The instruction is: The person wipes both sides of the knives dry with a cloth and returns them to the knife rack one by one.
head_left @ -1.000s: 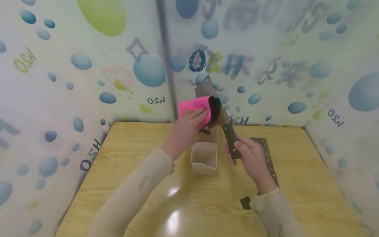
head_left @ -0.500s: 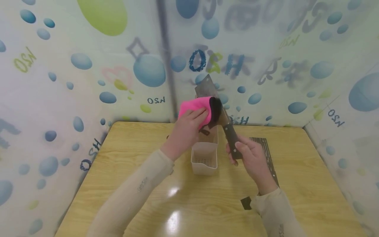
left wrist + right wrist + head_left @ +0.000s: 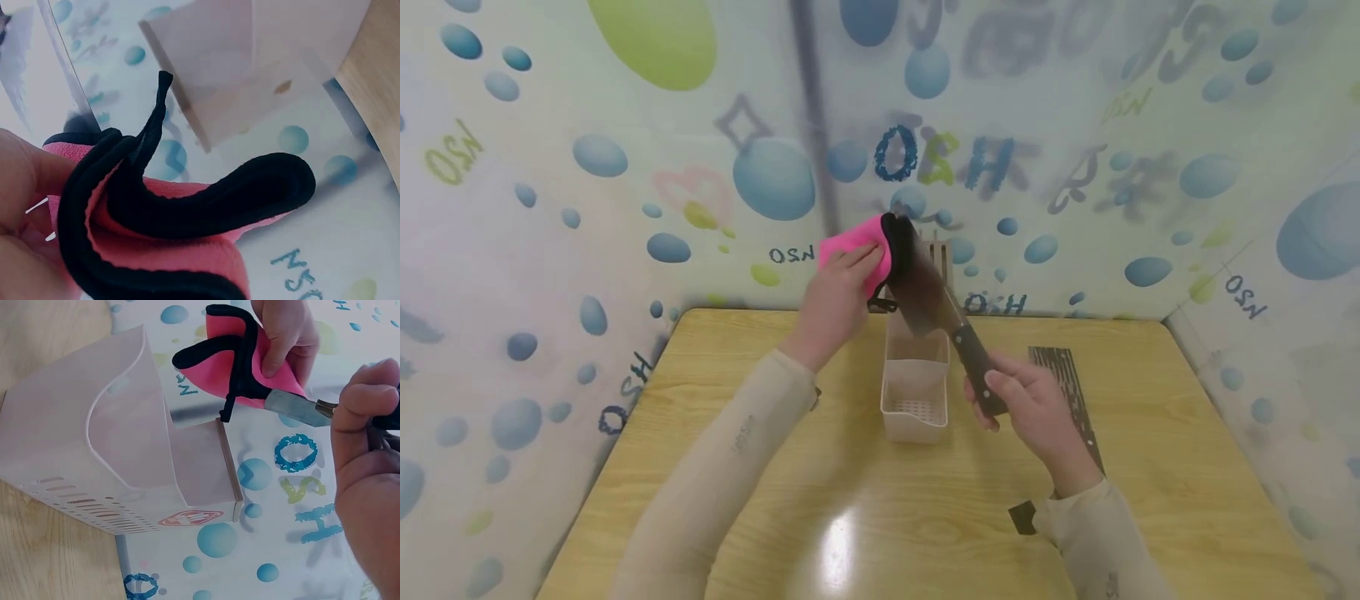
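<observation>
My right hand (image 3: 1033,404) grips the black riveted handle of a cleaver (image 3: 928,304), its blade slanting up and to the left. My left hand (image 3: 838,292) holds a folded pink cloth (image 3: 850,242) with black edging against the upper end of the blade, so the tip is covered. In the right wrist view, the left thumb presses the cloth (image 3: 281,372) and a short stretch of blade (image 3: 297,406) shows below it. A black loop (image 3: 156,119) sticks up from the cloth in the left wrist view.
Behind and below the blade, a pale plastic holder (image 3: 916,432) with slots and a perforated front compartment stands on the wooden table (image 3: 760,517). Right of it lies a dark striped flat piece (image 3: 1067,383). A patterned wall (image 3: 1075,108) closes the back.
My left hand has moved left and slightly up with the cloth, towards the blade's end. The cleaver tilts further left, and its once bare tip is now hidden.
</observation>
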The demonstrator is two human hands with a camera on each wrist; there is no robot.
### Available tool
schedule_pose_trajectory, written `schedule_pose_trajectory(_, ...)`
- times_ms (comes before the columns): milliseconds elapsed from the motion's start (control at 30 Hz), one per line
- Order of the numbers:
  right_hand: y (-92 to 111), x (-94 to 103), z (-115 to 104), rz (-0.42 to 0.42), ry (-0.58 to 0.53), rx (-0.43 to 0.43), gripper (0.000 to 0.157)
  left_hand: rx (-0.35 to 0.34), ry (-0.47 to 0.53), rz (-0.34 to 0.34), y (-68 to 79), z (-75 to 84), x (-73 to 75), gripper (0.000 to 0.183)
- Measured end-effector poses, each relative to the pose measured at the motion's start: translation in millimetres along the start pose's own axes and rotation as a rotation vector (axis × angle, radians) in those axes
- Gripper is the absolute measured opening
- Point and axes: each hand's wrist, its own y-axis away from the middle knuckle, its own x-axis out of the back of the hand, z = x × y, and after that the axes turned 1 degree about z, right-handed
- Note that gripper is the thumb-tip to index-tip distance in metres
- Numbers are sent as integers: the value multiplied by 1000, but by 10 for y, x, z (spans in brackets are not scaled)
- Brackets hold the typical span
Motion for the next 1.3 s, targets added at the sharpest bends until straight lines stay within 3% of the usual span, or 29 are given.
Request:
schedule_pose_trajectory(133,-2,4,1,-36,-6,19,31,40,15,0,-20,-64,32,49)
schedule_pose_trajectory(233,-8,7,2,-50,-11,32,31,27,12,3,-25,-71,42,49)
schedule_pose_trajectory(433,-25,5,9,-30,10,21,31,-86,-25,10,10,-4,5,46)
schedule_pose_trajectory(633,-32,-8,17,24,41,-13,33,-185,-46,20,91,192,-20,42)
schedule_pose_trajectory(967,-50,-30,2,116,63,-54,35,-306,-94,-24,254,473,-36,54)
schedule_pose_trajectory(1133,-59,-38,-3,124,65,-66,34,-320,-79,-33,283,516,-26,56)
schedule_pose_trajectory(1300,-59,-46,5,104,94,-73,31,-271,-51,-7,258,496,-16,57)
